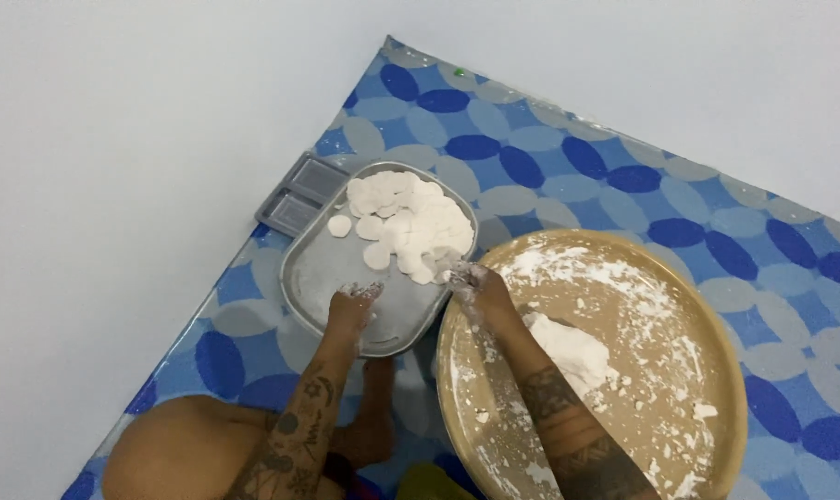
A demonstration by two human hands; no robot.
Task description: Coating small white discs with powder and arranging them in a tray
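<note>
No packages, labels, signs or screens visible.

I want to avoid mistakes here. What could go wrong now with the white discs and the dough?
1. The white discs overlap in a heap on the metal tray; they may stick together.
2. The right hand reaches across the rim of the round board, and the forearm lies near the dough lump; it may press the lump.
3. The floured left hand may leave flour on the tray.

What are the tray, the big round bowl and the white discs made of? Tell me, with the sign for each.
Tray: looks like metal, dull grey with a soft sheen and rolled rim.
Bowl: probably plastic, smooth tan, dusted with white powder.
Discs: likely dough, matte white, soft-edged, overlapping in a heap.
</note>
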